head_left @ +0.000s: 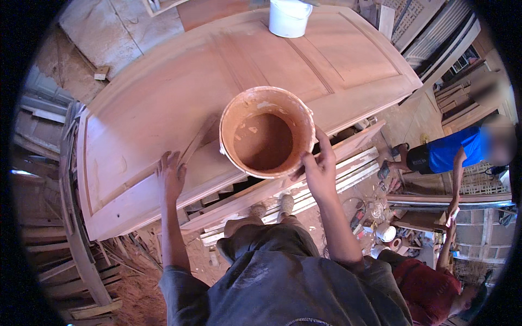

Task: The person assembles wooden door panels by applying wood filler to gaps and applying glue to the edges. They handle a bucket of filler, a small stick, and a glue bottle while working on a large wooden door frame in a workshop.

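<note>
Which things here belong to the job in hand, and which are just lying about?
Seemingly in use:
bucket of brown material, right hand gripping its rim
panelled wooden board below, left hand at its near side

Seemingly lying about:
small wood block
loose timber, left

White bucket on the board: unclear.

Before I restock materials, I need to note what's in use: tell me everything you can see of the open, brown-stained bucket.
The bucket is round, apparently plastic, with a pale, smeared rim and side lugs. Its inner wall is coated orange-brown with lighter patches; darker brown material covers the bottom, though whether wet or dry is unclear. Its mouth faces the camera, over the near part of the panelled wooden door. The right hand grips its near right side. Whether it rests on the door is hidden.
</note>
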`<state>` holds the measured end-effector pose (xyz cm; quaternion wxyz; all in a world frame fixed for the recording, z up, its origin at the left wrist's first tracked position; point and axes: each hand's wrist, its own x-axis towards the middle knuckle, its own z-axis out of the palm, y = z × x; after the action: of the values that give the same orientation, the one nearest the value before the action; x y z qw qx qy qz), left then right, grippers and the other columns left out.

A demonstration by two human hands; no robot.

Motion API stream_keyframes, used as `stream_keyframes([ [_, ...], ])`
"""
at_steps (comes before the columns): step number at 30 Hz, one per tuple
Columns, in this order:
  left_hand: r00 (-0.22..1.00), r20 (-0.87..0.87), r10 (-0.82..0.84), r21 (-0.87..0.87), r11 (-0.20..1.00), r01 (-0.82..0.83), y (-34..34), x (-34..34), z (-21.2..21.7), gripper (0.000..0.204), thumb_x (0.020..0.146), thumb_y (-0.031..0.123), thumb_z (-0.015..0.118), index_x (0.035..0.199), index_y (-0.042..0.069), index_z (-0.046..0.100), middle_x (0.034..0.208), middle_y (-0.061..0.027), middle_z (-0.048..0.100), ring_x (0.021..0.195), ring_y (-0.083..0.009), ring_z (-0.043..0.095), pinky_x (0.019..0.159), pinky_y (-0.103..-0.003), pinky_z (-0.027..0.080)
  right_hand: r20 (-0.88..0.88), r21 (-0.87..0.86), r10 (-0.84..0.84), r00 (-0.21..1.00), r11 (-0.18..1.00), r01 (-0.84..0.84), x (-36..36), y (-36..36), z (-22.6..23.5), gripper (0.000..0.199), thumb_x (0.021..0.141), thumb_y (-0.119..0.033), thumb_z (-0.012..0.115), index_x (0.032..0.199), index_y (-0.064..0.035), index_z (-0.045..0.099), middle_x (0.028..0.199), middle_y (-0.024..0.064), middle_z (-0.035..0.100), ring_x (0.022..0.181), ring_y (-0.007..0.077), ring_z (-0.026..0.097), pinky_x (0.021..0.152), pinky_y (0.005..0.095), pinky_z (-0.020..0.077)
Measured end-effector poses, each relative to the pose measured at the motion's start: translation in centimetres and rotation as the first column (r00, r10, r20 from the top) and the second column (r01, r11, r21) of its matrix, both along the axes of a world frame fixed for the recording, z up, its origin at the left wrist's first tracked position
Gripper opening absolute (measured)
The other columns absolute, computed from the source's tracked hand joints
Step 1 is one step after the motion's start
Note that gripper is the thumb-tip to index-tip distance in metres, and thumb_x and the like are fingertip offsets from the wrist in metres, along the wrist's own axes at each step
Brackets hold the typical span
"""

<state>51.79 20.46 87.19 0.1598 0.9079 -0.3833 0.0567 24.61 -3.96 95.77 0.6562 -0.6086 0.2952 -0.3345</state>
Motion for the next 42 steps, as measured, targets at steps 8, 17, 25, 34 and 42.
stream_keyframes([
  [8, 0.506, -0.461, -0.729, -0.792, 0.596, 0.137, -6.5, -4.5, 10.1, 0.061, 0.083, 0.018, 0.066, 0.136, 0.000, 0.043, 0.139, -0.0133, 0.045, 0.130, -0.0231, 0.039, 0.108, -0.038, 0.029, 0.021, -0.430, -0.061, 0.998, 0.900, 0.064, -1.2, 6.2, -0.3, 0.064, 0.082, -0.009, 0.058, 0.138, 0.0068, 0.032, 0.135, 0.0181, 0.043, 0.121, 0.0232, 0.046, 0.096, 0.0318, 0.0423],
  [17, 0.353, -0.515, -0.781, -0.744, 0.612, 0.269, -8.1, -11.1, 11.9, 0.060, 0.069, -0.012, 0.040, 0.128, -0.004, 0.049, 0.144, -0.0187, 0.038, 0.134, -0.0252, 0.037, 0.111, -0.034, 0.026, -0.205, -0.135, -0.221, 0.954, 0.971, 0.196, -9.3, 11.3, 0.9, 0.071, 0.078, -0.006, 0.063, 0.140, 0.0016, 0.029, 0.138, 0.0178, 0.035, 0.113, 0.0256, 0.054, 0.086, 0.0316, 0.0495],
  [25, 0.210, -0.532, -0.820, -0.644, 0.553, 0.528, -8.4, -20.2, 5.1, 0.056, 0.071, -0.010, 0.043, 0.126, -0.001, 0.051, 0.144, -0.0202, 0.037, 0.133, -0.0351, 0.037, 0.110, -0.040, 0.030, -0.878, -0.460, -0.260, 0.402, 0.692, -0.556, -8.7, 13.3, -1.0, 0.022, 0.080, -0.015, 0.061, 0.098, -0.0022, 0.063, 0.106, 0.0153, 0.062, 0.091, 0.0260, 0.064, 0.070, 0.0358, 0.0533],
  [34, 0.105, -0.627, -0.772, -0.609, 0.570, 0.552, -7.0, -23.2, -1.1, 0.056, 0.068, -0.011, 0.042, 0.124, -0.006, 0.049, 0.138, -0.0222, 0.042, 0.130, -0.0367, 0.039, 0.109, -0.042, 0.030, -0.961, -0.201, -0.277, 0.008, 0.677, -0.708, -10.2, 14.7, -17.1, 0.032, 0.084, -0.020, 0.054, 0.108, -0.0025, 0.067, 0.135, 0.0255, 0.041, 0.095, 0.0300, 0.058, 0.061, 0.0331, 0.0529],
  [42, 0.079, -0.634, -0.769, -0.567, 0.531, 0.630, -6.4, -24.3, -0.9, 0.055, 0.070, -0.008, 0.044, 0.124, -0.005, 0.049, 0.138, -0.0200, 0.043, 0.132, -0.0343, 0.037, 0.111, -0.039, 0.027, -0.944, -0.329, -0.306, 0.127, 0.827, -0.455, -11.1, 18.4, -21.5, 0.069, 0.083, -0.035, 0.055, 0.135, 0.0065, 0.038, 0.136, 0.0296, 0.039, 0.115, 0.0421, 0.048, 0.090, 0.0497, 0.0466],
])
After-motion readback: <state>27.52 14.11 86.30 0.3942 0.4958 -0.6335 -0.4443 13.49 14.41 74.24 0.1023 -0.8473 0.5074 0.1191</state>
